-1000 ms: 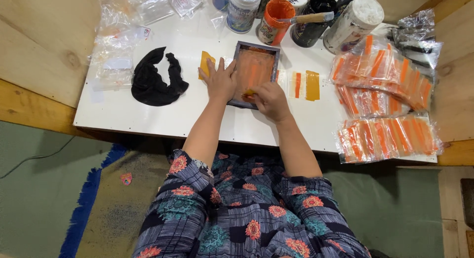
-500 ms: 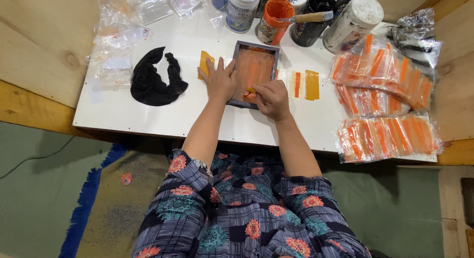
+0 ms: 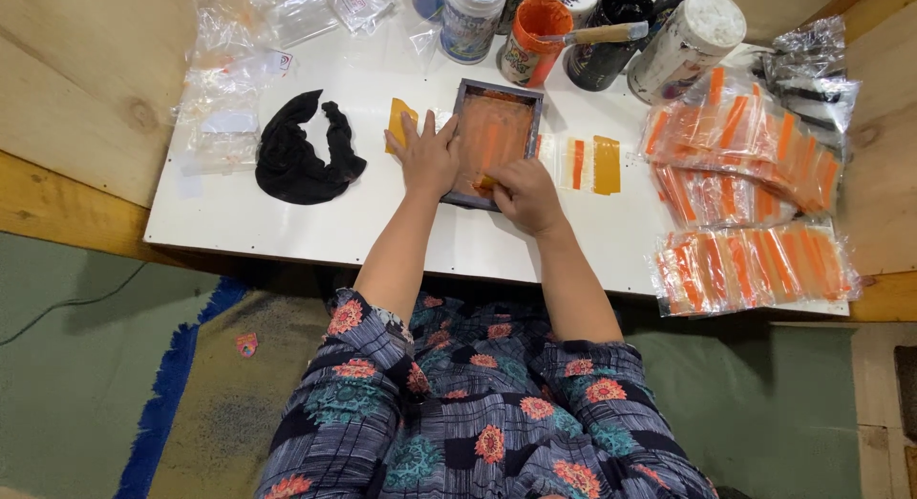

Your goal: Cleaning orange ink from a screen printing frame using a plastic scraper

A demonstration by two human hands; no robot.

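pressing flat and open on the frame's near left edge, the left hand [image 3: 427, 160] steadies the grey-framed screen [image 3: 497, 136] on the white bench [image 3: 315, 222]. the right hand [image 3: 525, 193] grips a small orange scraper [image 3: 484, 183] at the screen's near edge, black cloth [image 3: 301, 155] left of both.

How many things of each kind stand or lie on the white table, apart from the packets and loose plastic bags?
Framed screen, left hand on its left edge, right hand on its near end: 1
Jars and pots along the far edge: at least 5, some cut off
Black cloth: 1
Loose orange and yellow strips: 3
Total: at least 10
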